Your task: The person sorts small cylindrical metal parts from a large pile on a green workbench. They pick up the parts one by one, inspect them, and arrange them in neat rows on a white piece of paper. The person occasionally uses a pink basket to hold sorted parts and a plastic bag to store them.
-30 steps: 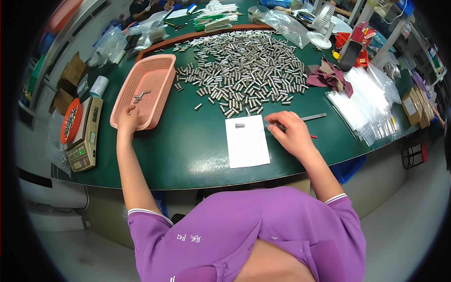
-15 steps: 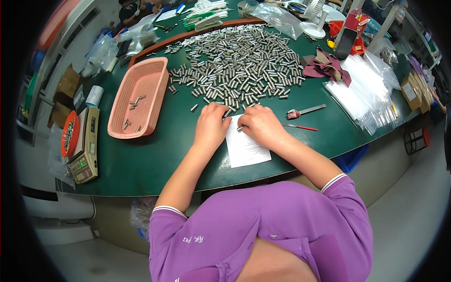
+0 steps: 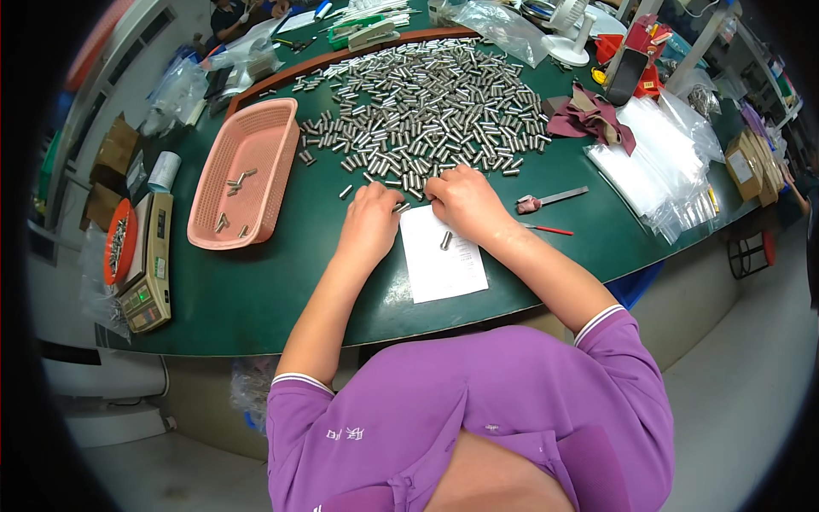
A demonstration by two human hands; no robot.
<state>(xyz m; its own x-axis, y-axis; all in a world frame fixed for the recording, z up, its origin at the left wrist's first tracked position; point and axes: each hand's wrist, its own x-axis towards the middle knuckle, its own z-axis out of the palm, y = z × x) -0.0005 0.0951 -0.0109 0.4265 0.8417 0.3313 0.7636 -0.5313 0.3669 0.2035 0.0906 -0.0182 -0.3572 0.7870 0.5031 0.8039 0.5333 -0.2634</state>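
Note:
A wide heap of short, shiny metal pins (image 3: 435, 102) spreads over the green table in front of me. At its near edge, my left hand (image 3: 371, 218) is curled, with one metal pin (image 3: 403, 207) at its thumb and fingertips. My right hand (image 3: 467, 202) reaches to the heap's front pins, its fingers bent together; whatever they pinch is hidden. Between my forearms lies a white printed sheet (image 3: 445, 275). A single loose pin (image 3: 446, 241) rests on that sheet, just below my right hand.
To the left are a pink basket (image 3: 198, 200) with several pins and a scale (image 3: 149, 294) bearing an orange dish (image 3: 122, 243). A metal strip with a wrapped end (image 3: 559, 198), a red-handled tool (image 3: 554, 229), a maroon cloth (image 3: 593, 118) and plastic bags (image 3: 653, 171) lie right.
A pin that was at my right fingertips now lies on the sheet. My right hand has moved up to the heap. My left hand has shifted slightly left.

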